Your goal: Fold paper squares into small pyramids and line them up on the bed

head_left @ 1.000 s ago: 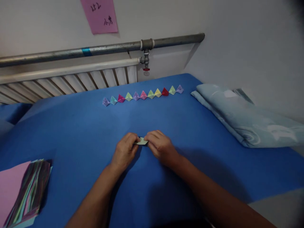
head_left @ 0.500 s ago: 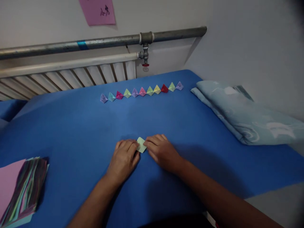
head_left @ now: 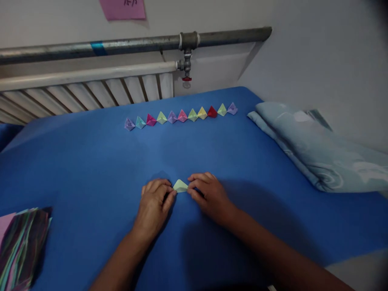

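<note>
The writing (head_left: 130, 3) on pink paper (head_left: 121, 12) is unreadable.

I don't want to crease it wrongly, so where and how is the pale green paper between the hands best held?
The pale green paper is probably best pinched lightly by its side corners, from left and right. One corner points at the left hand, another at the right hand, and its peak points away, so this grip leaves the middle uncovered.

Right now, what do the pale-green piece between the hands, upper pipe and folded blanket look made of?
Pale-green piece: likely matte paper, thin with straight edges.
Upper pipe: metal, probably steel; dull grey sheen.
Folded blanket: matte fabric, by its soft rounded folds; fibre unclear.
</note>
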Tool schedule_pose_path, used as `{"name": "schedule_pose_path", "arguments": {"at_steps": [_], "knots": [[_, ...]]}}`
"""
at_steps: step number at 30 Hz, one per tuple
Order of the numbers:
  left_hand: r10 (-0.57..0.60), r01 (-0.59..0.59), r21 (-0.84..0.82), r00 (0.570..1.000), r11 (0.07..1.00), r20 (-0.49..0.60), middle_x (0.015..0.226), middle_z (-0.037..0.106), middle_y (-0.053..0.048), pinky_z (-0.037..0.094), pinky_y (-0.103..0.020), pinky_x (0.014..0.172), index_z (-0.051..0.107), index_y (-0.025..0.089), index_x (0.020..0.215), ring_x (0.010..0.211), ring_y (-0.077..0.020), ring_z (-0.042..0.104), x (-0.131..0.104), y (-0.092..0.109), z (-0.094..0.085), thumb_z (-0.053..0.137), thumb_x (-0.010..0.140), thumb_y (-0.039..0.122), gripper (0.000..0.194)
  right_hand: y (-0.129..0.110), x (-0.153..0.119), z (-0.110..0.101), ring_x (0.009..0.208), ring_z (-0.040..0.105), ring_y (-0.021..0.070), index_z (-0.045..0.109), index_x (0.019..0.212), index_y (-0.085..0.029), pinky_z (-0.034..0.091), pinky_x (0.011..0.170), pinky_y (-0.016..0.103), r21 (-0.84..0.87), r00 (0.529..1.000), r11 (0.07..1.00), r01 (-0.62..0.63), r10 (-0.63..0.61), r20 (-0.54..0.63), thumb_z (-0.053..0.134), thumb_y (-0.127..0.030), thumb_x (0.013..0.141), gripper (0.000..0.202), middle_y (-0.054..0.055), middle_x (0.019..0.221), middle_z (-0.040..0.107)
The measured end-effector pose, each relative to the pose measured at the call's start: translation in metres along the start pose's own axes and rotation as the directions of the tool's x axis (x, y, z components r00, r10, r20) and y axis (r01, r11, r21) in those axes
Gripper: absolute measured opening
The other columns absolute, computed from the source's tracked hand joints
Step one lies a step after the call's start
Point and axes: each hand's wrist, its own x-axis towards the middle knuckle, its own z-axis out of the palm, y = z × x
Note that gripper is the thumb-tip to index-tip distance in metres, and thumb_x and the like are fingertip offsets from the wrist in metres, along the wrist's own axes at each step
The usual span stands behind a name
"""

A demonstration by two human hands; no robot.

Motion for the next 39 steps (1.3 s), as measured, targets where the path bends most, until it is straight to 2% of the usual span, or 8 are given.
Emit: {"name": "schedule_pose_path", "arguments": {"at_steps": [6,13,19,24,27,30,33,39], "knots": [[-0.076,0.076,0.004,0.997,0.997,0.002,0.101,0.064,-0.005,0.041,-0.043,0.088,0.062,0.020,0.078,0.099,-0.0228,0.054,0.006,0.000,0.003,0.055,0.088,0.026,0.014,-0.008,0.005,0.001,0.095,0.058,0.0202,0.062,0.076,-0.019,0.043,0.087,0.038,-0.030,0.994,0.994,-0.103,0.104,0.024,0.058,-0.017,0.084,0.009,0.006,0.106,0.066],[-0.096,0.096,0.068,0.995,0.993,-0.001,0.099,0.064,-0.007,0.040,-0.044,0.087,0.060,0.018,0.074,0.097,-0.0237,0.053,0.009,0.002,0.005,0.056,0.087,0.027,0.016,-0.012,0.007,0.003,0.097,0.056,0.0227,0.057,0.074,-0.018,0.041,0.088,0.040,-0.097,0.989,0.985,-0.141,0.144,0.030,0.054,-0.017,0.086,0.013,0.009,0.112,0.064],[-0.094,0.094,0.120,0.996,0.988,-0.007,0.098,0.063,-0.008,0.040,-0.042,0.082,0.061,0.018,0.073,0.094,-0.0249,0.052,0.008,0.000,0.005,0.060,0.085,0.030,0.017,-0.014,0.008,0.004,0.097,0.054,0.0223,0.056,0.075,-0.019,0.039,0.088,0.038,-0.095,0.981,0.978,-0.187,0.190,0.026,0.056,-0.016,0.084,0.010,0.008,0.114,0.064],[-0.006,0.013,0.200,0.999,0.980,-0.038,0.097,0.062,-0.008,0.040,-0.039,0.077,0.064,0.019,0.087,0.090,-0.0236,0.051,0.006,-0.002,0.006,0.059,0.086,0.027,0.010,-0.015,0.009,0.005,0.101,0.052,0.0236,0.057,0.076,-0.020,0.034,0.084,0.038,-0.093,0.971,0.967,-0.237,0.238,0.008,0.059,-0.014,0.081,0.007,0.005,0.112,0.065],[0.170,-0.162,0.242,0.985,0.957,-0.009,0.098,0.063,-0.007,0.040,-0.037,0.076,0.066,0.023,0.101,0.092,-0.0228,0.052,0.004,0.000,0.005,0.053,0.089,0.016,0.019,-0.015,0.009,0.006,0.100,0.052,0.0228,0.058,0.077,-0.020,0.032,0.082,0.037,-0.087,0.972,0.968,-0.236,0.237,0.002,0.059,-0.014,0.080,0.007,0.004,0.111,0.065],[0.321,-0.323,0.223,0.946,0.920,0.045,0.098,0.066,-0.006,0.039,-0.037,0.078,0.065,0.023,0.108,0.091,-0.0205,0.055,-0.001,0.003,0.002,0.048,0.090,0.009,0.028,-0.014,0.008,0.005,0.100,0.051,0.0217,0.057,0.077,-0.020,0.031,0.083,0.036,-0.076,0.975,0.972,-0.223,0.223,-0.008,0.057,-0.013,0.081,0.008,0.004,0.111,0.065],[0.349,-0.349,0.257,0.936,0.901,0.047,0.106,0.068,-0.007,0.038,-0.039,0.081,0.063,0.019,0.114,0.093,-0.0204,0.058,-0.010,0.004,-0.003,0.044,0.091,0.007,0.032,-0.012,0.006,0.003,0.101,0.051,0.0212,0.057,0.077,-0.020,0.030,0.084,0.035,-0.066,0.977,0.975,-0.213,0.212,-0.021,0.057,-0.013,0.080,0.008,0.004,0.111,0.065],[0.314,-0.302,0.393,0.949,0.868,0.035,0.116,0.068,-0.009,0.036,-0.046,0.089,0.061,0.016,0.120,0.101,-0.0263,0.058,-0.032,0.006,-0.004,0.038,0.090,0.004,0.040,-0.010,0.004,0.002,0.100,0.051,0.0207,0.056,0.077,-0.020,0.028,0.083,0.035,-0.050,0.983,0.982,-0.181,0.179,-0.045,0.056,-0.014,0.081,0.007,0.004,0.110,0.064]]}}
